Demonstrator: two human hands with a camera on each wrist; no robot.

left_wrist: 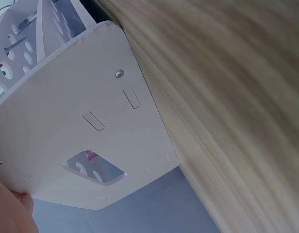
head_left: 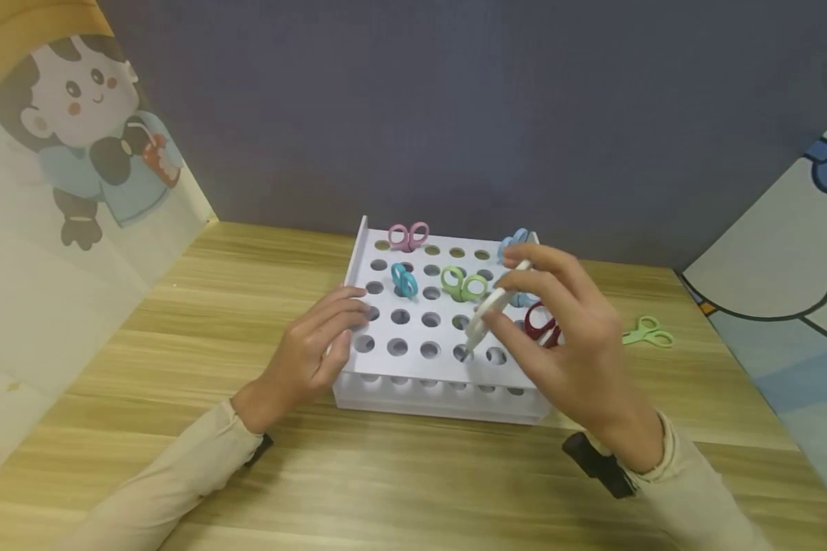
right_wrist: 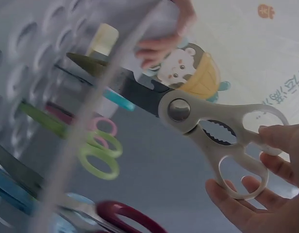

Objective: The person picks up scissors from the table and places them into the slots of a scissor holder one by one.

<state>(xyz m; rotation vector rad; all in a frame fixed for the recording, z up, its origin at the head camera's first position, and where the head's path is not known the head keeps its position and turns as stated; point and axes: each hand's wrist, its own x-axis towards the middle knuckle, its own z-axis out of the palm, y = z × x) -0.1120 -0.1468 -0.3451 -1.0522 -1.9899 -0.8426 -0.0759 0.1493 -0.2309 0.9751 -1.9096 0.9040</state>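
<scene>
A pair of white-handled kitchen scissors [head_left: 485, 312] points down at a front-row hole of the white rack [head_left: 415, 334]. My right hand [head_left: 579, 337] pinches the handle loops of these scissors [right_wrist: 181, 110]. In the right wrist view the dark blades pass across the rack's top plate, their tips beyond it. My left hand [head_left: 317, 344] rests on the rack's left edge, fingers laid over the top. A fingertip touches the rack's side panel [left_wrist: 67, 111] in the left wrist view; the rest of that hand is mostly cut off there.
Pink scissors [head_left: 408, 239], teal scissors [head_left: 404, 281], green scissors [head_left: 463, 285], dark red scissors [head_left: 539, 324] and light blue ones [head_left: 513, 243] stand in the rack. Light green scissors [head_left: 648, 332] lie on the wooden table [head_left: 413, 482] to the right. A dark panel [head_left: 455, 115] rises behind.
</scene>
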